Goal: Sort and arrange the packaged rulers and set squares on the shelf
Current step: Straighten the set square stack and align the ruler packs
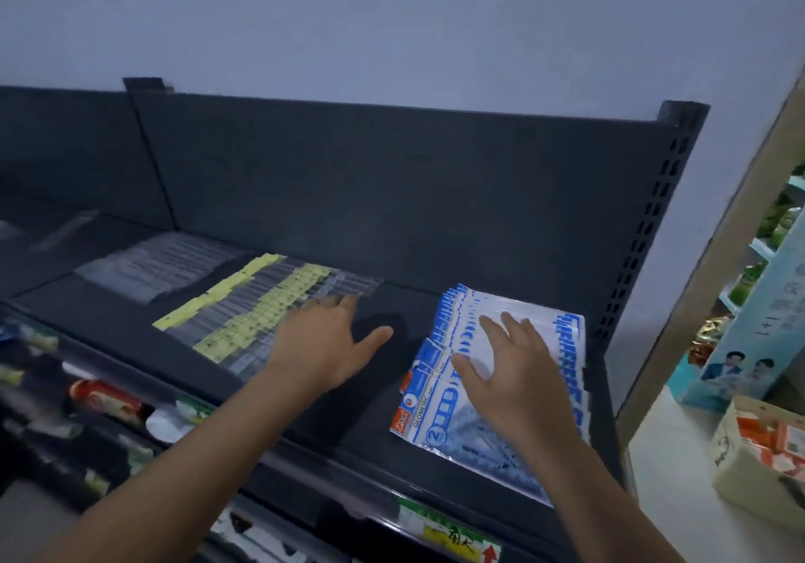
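Head view: a fanned stack of blue-and-white set-square packs (501,370), the nearest one marked "GEOMETRIC", lay flat at the right end of a dark shelf (383,392), its near corner reaching the shelf's front lip. The right hand (518,375) rested on top of the stack, palm down, fingers spread and flat, gripping nothing. To the left, across a bare strip of shelf, a row of clear ruler packs with yellow labels (257,309) lay overlapped in a slanting line running toward the back panel (392,187). The left hand (326,344) was open as well, thumb stretched toward the blue stack, fingertips touching the right edge of the yellow-labelled row. Farther left and back, a second batch of clear packs (161,266) lay flat just beside the yellow row, its markings too blurred to read. Both forearms reached in from the bottom of the frame. A perforated upright (649,222) closed the shelf's right end. A green-and-yellow price tag (448,536) showed on the shelf's front edge below the blue stack. On a lower shelf at left sat blurred goods, among them a red can (104,397). At far right stood a tall light-blue box (749,331) and an open carton (762,453) holding orange-and-white packets.
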`<state>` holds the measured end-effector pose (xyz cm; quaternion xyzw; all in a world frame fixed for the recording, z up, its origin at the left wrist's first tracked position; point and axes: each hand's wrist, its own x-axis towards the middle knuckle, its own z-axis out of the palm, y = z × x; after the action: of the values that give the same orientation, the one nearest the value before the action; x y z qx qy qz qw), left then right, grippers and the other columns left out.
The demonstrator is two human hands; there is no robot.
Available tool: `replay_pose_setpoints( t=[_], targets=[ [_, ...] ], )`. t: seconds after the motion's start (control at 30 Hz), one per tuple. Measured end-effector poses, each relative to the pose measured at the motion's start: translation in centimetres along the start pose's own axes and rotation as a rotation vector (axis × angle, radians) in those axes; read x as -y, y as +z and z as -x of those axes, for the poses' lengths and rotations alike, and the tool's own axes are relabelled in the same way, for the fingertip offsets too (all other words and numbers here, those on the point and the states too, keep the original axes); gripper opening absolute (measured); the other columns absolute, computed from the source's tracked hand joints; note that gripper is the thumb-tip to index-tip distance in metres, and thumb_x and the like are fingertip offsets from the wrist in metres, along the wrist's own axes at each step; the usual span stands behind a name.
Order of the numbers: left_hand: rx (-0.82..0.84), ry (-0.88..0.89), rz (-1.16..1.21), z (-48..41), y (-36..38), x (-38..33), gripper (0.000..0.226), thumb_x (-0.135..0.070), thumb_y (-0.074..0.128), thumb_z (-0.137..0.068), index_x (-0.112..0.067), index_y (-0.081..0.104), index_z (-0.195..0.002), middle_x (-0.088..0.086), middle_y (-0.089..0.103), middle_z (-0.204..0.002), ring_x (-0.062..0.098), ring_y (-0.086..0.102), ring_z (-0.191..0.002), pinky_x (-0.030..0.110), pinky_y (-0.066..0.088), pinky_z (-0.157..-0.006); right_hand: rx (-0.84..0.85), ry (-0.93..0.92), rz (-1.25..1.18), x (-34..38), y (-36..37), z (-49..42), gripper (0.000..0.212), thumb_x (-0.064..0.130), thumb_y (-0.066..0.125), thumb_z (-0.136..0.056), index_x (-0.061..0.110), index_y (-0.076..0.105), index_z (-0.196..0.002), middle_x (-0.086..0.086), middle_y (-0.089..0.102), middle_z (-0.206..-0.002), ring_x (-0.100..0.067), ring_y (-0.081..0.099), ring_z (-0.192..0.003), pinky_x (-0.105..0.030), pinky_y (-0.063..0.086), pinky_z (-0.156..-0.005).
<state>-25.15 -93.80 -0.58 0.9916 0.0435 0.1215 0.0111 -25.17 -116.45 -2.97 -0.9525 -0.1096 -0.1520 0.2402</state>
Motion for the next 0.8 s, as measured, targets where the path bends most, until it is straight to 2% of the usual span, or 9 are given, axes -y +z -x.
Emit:
replay_pose_setpoints(
  t=[0.13, 0.27, 0.37, 0.47, 0.6, 0.7, 0.8],
  targets=[
    [0.022, -0.086, -0.050, 3.4, -1.4, 5.7, 0.086, -0.080, 0.017, -0.082, -0.024, 0.037, -0.144, 0.000, 0.053, -0.137, 0.021, 0.060, -0.108, 0.035, 0.047, -0.084, 0.073, -0.065, -0.097, 2.8, 0.6, -0.2, 0.055, 0.045, 0.058, -0.089, 0.024, 0.046, -0.139, 0.002, 0.047, -0.143, -0.015, 0.036, -0.134, -0.023, 0.027, -0.105],
    [0.024, -0.171, -0.118, 5.7, -3.3, 11.7, 0.092, -0.082, 0.011, -0.079, -0.022, 0.044, -0.139, 0.001, 0.056, -0.134, 0.021, 0.058, -0.111, 0.038, 0.046, -0.092, 0.184, -0.142, -0.125, 8.2, 2.1, -0.6, 0.058, 0.047, 0.056, -0.089, 0.028, 0.041, -0.142, 0.007, 0.045, -0.144, -0.014, 0.040, -0.133, -0.028, 0.033, -0.107],
    [-0.002, -0.227, -0.189, 7.6, -4.8, 16.5, 0.102, -0.086, 0.002, -0.076, -0.020, 0.048, -0.137, 0.002, 0.053, -0.137, 0.023, 0.043, -0.128, 0.039, 0.037, -0.102, 0.227, -0.251, -0.161, 14.0, 3.4, -1.0, 0.061, 0.051, 0.056, -0.089, 0.031, 0.038, -0.144, 0.009, 0.044, -0.144, -0.014, 0.041, -0.132, -0.030, 0.039, -0.101],
    [-0.060, -0.267, -0.237, 9.1, -6.8, 21.6, 0.106, -0.086, -0.006, -0.073, -0.020, 0.052, -0.133, 0.001, 0.050, -0.140, 0.023, 0.029, -0.137, 0.040, 0.031, -0.109, 0.265, -0.321, -0.229, 20.5, 4.8, -1.4, 0.062, 0.053, 0.055, -0.089, 0.033, 0.036, -0.144, 0.007, 0.042, -0.146, -0.014, 0.041, -0.131, -0.033, 0.041, -0.102],
    [-0.091, -0.335, -0.221, 10.8, -8.9, 29.5, 0.103, -0.084, 0.003, -0.071, -0.020, 0.053, -0.133, 0.002, 0.043, -0.147, 0.024, 0.016, -0.146, 0.042, 0.023, -0.113, 0.238, -0.422, -0.173, 29.0, 7.4, -1.4, 0.060, 0.052, 0.053, -0.090, 0.034, 0.036, -0.143, 0.006, 0.044, -0.144, -0.016, 0.041, -0.131, -0.035, 0.042, -0.101],
    [-0.134, -0.381, -0.259, 11.9, -10.6, 35.9, 0.102, -0.086, 0.005, -0.069, -0.021, 0.056, -0.129, 0.002, 0.046, -0.145, 0.024, 0.019, -0.144, 0.042, 0.025, -0.112, 0.226, -0.483, -0.094, 34.5, 9.4, -1.4, 0.057, 0.053, 0.053, -0.089, 0.033, 0.040, -0.140, 0.006, 0.049, -0.138, -0.018, 0.045, -0.126, -0.036, 0.046, -0.095],
    [-0.153, -0.418, -0.268, 12.2, -12.1, 41.3, 0.101, -0.084, 0.005, -0.068, -0.020, 0.056, -0.127, 0.003, 0.054, -0.135, 0.025, 0.033, -0.136, 0.041, 0.032, -0.106, 0.254, -0.507, -0.058, 39.7, 11.7, -2.2, 0.059, 0.053, 0.053, -0.089, 0.031, 0.038, -0.142, 0.003, 0.050, -0.138, -0.021, 0.046, -0.126, -0.037, 0.046, -0.094]
  ],
)
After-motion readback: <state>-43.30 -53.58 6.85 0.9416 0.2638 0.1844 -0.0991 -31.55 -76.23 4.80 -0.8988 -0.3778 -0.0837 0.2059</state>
